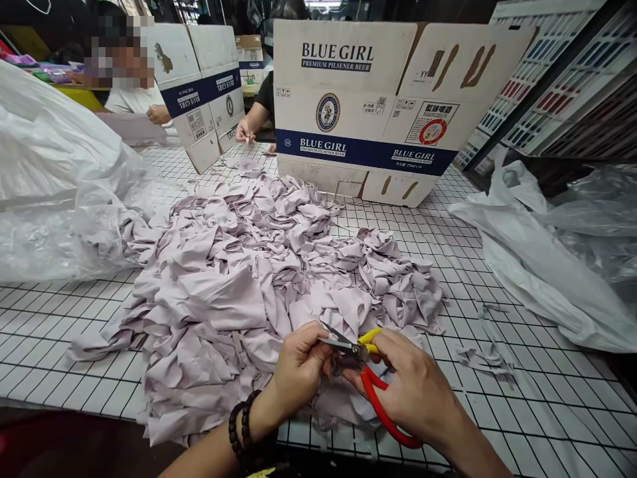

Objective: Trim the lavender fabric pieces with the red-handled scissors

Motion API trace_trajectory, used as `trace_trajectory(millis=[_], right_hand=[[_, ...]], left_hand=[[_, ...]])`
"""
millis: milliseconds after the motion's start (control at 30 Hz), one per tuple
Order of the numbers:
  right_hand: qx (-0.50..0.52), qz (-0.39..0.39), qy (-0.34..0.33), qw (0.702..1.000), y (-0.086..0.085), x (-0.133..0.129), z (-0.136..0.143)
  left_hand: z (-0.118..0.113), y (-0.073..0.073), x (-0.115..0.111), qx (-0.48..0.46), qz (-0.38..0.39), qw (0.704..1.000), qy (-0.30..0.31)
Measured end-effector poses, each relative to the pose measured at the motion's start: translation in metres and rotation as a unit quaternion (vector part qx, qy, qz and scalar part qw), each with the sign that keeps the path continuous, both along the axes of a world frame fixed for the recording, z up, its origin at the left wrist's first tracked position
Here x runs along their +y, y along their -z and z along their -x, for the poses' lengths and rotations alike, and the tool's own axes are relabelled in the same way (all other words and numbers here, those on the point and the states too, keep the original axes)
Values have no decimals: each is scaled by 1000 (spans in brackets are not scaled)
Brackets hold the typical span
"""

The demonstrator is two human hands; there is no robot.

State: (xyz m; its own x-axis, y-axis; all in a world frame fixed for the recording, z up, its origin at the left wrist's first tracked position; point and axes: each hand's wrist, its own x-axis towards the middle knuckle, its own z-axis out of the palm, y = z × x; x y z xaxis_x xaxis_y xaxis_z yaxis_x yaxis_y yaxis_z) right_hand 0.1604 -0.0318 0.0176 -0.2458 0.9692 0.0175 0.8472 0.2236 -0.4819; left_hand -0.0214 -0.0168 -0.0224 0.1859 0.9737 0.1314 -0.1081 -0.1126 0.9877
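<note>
My right hand (pixel 415 378) is wrapped round a pair of scissors (pixel 383 411) with one red and one yellow handle. Their blades are parted and point left, toward my left hand (pixel 301 365). The fingers of that hand are pinched together on a small pale mauve fabric piece (pixel 348 362), partly hidden under the blades. Dark bead bracelets (pixel 241 425) circle my left wrist. Just beyond both hands spreads a large heap of pale mauve fabric pieces (pixel 213 292), which reaches over the table's near edge.
Cardboard beer boxes (pixel 358 99) stand upright across the grid-lined table (pixel 468 265). Clear plastic bags (pixel 54 199) lie at left, a white plastic bag (pixel 537 259) at right. Fabric scraps (pixel 485 358) lie right of my hands. Co-workers' hands (pixel 245 131) show behind the boxes.
</note>
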Motion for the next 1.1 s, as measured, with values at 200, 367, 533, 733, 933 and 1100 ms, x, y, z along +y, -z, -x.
trace_trajectory(millis=[200, 367, 533, 733, 933, 1100], right_hand=[[-5, -32, 2, 999, 3, -1, -2], [2, -48, -8, 999, 5, -2, -5], [2, -54, -17, 998, 5, -1, -5], [1, -70, -30, 997, 3, 0, -8], [0, -59, -44, 997, 3, 1, -12], [15, -55, -49, 997, 5, 3, -9]], left_hand=[[2, 0, -1, -9, 18, 999, 27], [2, 1, -2, -42, 50, 997, 48], [1, -3, -2, -59, 84, 993, 61], [2, -8, -2, -37, 90, 993, 65], [3, -5, -4, -38, 98, 992, 70], [4, -7, -5, -38, 113, 990, 73]])
